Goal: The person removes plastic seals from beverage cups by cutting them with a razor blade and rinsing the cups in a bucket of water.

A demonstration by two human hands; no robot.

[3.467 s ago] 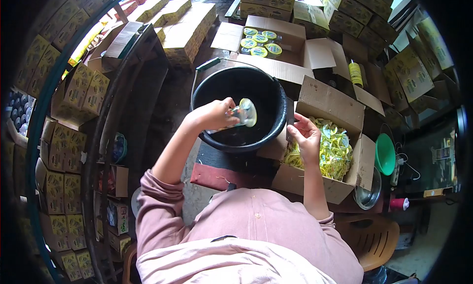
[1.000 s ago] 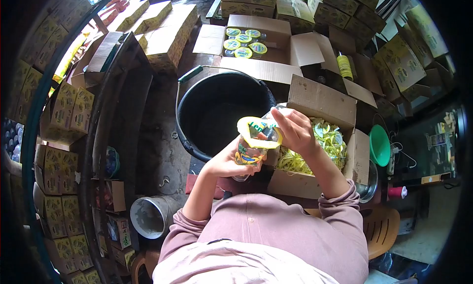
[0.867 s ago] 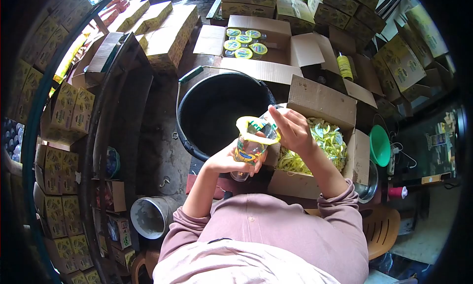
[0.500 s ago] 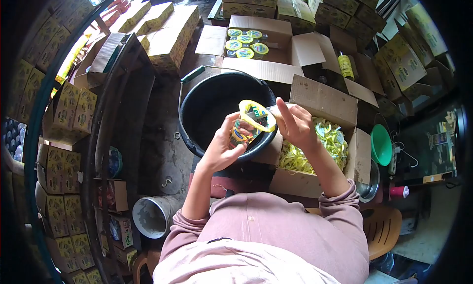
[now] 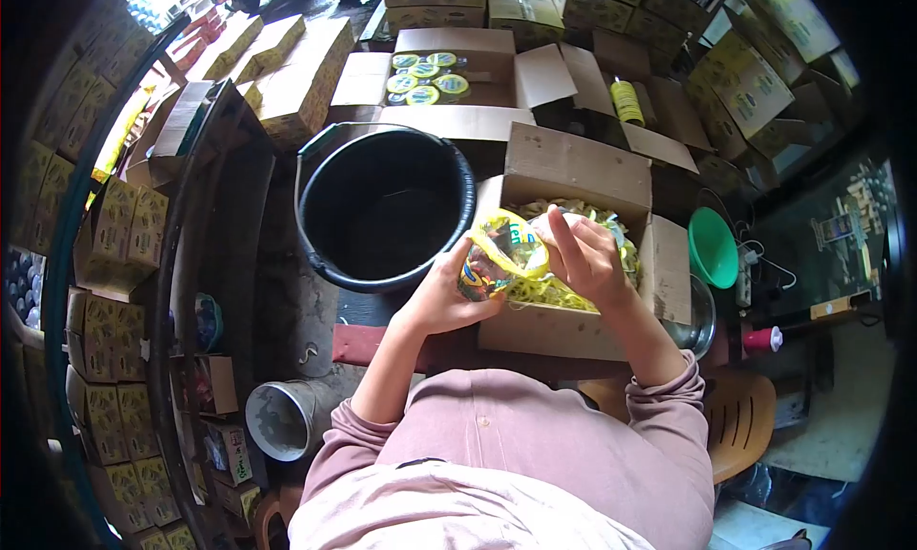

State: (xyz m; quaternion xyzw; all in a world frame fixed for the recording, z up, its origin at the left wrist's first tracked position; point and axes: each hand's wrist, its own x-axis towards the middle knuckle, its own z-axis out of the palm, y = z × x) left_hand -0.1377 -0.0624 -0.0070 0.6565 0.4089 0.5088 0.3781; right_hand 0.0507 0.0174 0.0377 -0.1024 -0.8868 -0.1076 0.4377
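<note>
Just in front of my body, my left hand (image 5: 441, 294) is wrapped around a clear printed plastic cup (image 5: 482, 275), which is tilted. Its yellow-edged lid film (image 5: 523, 243) with green lettering faces up. My right hand (image 5: 590, 262) pinches this film at its right side, index finger raised. Whether the film is partly loose from the cup, I cannot tell. Below and behind the hands stands an open cardboard box (image 5: 578, 166) full of yellow strips (image 5: 544, 294). A black bucket (image 5: 466, 201) with a wire handle is left of the cup.
Beyond the bucket, an open carton (image 5: 454, 41) holds several yellow-lidded cups (image 5: 422, 95). A stack of yellow lids (image 5: 627, 102) lies in a carton to its right. A green bowl (image 5: 713, 248) sits at right. Printed cartons (image 5: 122, 235) line the left shelf.
The view has shifted, so the bucket and cartons sit farther left. Both hands have moved with the cup from over the bucket's edge to over the box of strips.
</note>
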